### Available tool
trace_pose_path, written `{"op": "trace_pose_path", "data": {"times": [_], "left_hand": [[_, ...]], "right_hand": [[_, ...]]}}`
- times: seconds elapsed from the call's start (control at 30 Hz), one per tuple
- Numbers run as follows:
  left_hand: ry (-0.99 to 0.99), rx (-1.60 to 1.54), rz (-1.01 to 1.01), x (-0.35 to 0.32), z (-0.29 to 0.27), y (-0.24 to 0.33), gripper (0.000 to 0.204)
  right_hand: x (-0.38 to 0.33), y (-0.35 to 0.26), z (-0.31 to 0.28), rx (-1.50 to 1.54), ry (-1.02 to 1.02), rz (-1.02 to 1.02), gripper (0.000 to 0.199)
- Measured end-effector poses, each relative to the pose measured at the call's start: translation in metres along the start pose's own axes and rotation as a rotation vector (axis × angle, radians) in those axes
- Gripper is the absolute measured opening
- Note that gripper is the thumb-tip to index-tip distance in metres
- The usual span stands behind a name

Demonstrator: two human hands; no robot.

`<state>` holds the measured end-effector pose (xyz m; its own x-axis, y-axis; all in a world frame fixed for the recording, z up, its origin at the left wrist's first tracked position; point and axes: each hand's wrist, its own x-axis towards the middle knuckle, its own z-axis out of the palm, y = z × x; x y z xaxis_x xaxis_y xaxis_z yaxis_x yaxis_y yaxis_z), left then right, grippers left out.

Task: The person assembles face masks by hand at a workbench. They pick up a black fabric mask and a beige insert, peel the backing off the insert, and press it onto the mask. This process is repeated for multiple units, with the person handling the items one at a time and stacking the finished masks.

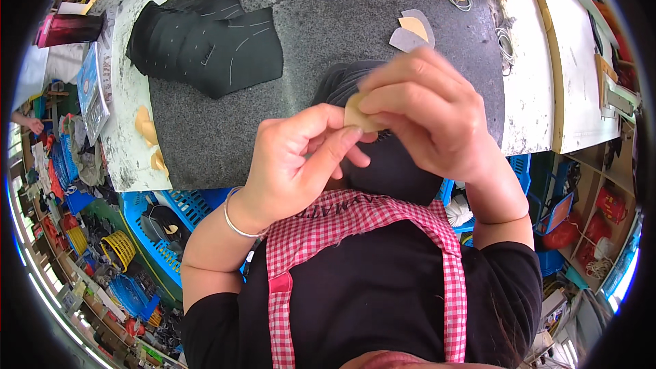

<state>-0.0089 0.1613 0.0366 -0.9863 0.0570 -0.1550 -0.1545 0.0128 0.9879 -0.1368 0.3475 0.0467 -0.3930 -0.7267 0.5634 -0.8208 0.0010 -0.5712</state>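
Head: hands [290, 154] [437, 113] pinch tan piece [355, 116] edges; tabletop [219, 140] open leftward.

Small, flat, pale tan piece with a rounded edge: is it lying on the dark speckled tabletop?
No, the left hand holds the tan piece between its thumb and forefinger.

R grip [437, 115] blurry, tan pc [354, 115] partly hidden.
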Motion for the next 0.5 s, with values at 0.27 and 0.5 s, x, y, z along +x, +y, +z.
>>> {"op": "trace_pose_path", "data": {"times": [0.27, 0.5], "left_hand": [[0.131, 0.311, 0.247, 0.008, 0.006, -0.008, 0.015], [0.173, 0.434, 0.510, 0.011, 0.006, -0.012, 0.015]], "right_hand": [[-0.006, -0.007, 0.010, -0.215, -0.064, -0.071, 0.030], [-0.006, -0.003, 0.023, -0.212, 0.141, -0.110, 0.027]]}}
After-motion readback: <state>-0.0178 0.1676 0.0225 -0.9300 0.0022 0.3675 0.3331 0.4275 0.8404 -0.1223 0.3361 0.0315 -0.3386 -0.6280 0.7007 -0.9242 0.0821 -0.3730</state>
